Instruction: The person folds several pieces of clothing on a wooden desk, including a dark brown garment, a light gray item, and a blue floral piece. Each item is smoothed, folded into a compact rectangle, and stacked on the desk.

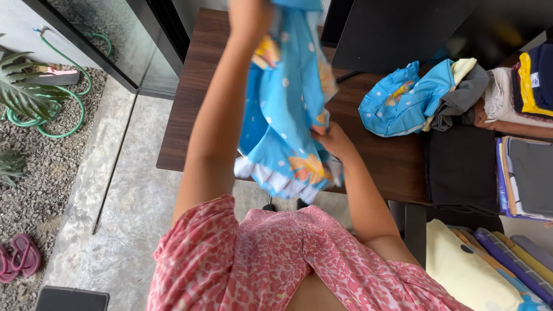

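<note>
Head view, scanning from the left: a green hose (57,86) loops over gravel beside a plant (23,92), and pink sandals (20,256) lie at the lower edge. Next comes the left hand (249,17), raised high, its grip closed on the top of a blue spotted garment (285,109) that hangs over the brown table (196,115). The right hand (334,141) pinches the same garment lower down, near its white-trimmed hem, fingers closed on the cloth. Further right, a second blue spotted piece (397,101) lies crumpled on the table, touching grey and tan clothes (461,95), with folded stacks (527,173) beyond and a yellow item (466,265) below.
</note>
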